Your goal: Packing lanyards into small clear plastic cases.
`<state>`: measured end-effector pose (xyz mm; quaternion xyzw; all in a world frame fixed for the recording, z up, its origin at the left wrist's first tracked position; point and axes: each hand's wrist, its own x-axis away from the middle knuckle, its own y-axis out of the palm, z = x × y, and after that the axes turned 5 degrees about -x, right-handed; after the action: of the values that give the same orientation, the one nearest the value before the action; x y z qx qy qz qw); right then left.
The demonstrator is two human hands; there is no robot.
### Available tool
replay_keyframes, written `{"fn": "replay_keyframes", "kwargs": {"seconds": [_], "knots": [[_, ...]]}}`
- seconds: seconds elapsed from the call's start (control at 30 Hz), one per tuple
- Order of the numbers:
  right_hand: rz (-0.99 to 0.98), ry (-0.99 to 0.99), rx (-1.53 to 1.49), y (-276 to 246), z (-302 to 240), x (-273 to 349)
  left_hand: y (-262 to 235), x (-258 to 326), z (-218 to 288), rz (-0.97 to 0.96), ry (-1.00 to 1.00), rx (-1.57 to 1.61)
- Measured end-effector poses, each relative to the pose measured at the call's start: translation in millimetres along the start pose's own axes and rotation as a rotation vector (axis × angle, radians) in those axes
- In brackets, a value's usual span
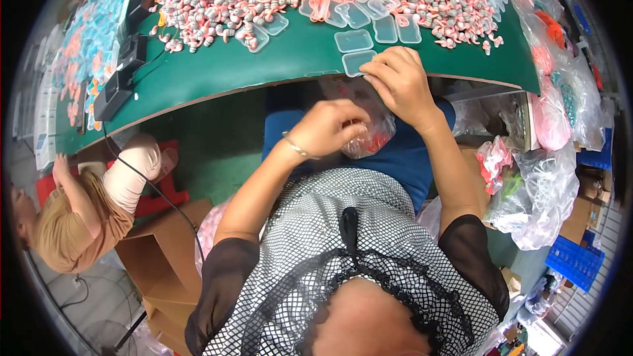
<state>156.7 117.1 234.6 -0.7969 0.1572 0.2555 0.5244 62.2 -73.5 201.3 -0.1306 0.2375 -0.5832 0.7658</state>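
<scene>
Bag: your clear plastic bag [369, 133] hangs below the table's near edge, over your lap, with red-pink pieces showing through its lower part.
Table: the green table [264, 66] curves across the top of the view; the bag sits just in front of its rim, between your two hands.
Earplug heaps: pink-and-grey corded earplugs [211, 0] lie piled on the far side of the table, well away from the bag.
Cardboard box: an open cardboard box [161, 257] stands on the floor to your left, beside a seated person [79, 211].
Right hand: your right hand [399, 82] is clenched on the bag's top edge, right at the table rim.
Left hand: your left hand [326, 128] is curled against the bag's left side, fingers pinched at its mouth; you cannot tell whether anything lies inside them.
Small cases: clear plastic cases [355, 41] lie on the table just above your right hand.
</scene>
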Motion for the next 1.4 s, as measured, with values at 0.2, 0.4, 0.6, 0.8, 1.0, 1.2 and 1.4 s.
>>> {"fn": "replay_keyframes", "kwargs": {"seconds": [0.2,0.4,0.6,0.8,1.0,1.2,1.4], "knots": [[0.009,-0.03,-0.009,5.6,-6.8,-9.7,-78.9,1.0,-3.0,0.661,-0.247,-0.643],[-0.01,-0.009,-0.021,4.4,-7.1,-10.5,-105.5,4.6,-31.0,0.831,-0.331,-0.9],[0.024,0.033,-0.037,-2.4,-1.7,-5.3,-119.1,-1.0,-25.5,0.704,-0.443,-0.847],[0.14,0.107,-0.07,-16.0,7.5,2.0,-148.1,-14.6,-22.5,0.422,-0.574,-0.867],[0.205,0.229,-0.073,-33.6,17.8,18.8,-143.2,-19.3,-21.9,0.467,-0.401,-0.853],[0.377,0.334,0.067,-52.0,47.5,33.9,-106.5,-8.2,-2.6,0.645,-0.169,-0.498],[0.262,0.375,0.503,-49.7,58.6,33.2,-67.1,-12.4,-5.2,0.592,-0.22,-0.469]]}}
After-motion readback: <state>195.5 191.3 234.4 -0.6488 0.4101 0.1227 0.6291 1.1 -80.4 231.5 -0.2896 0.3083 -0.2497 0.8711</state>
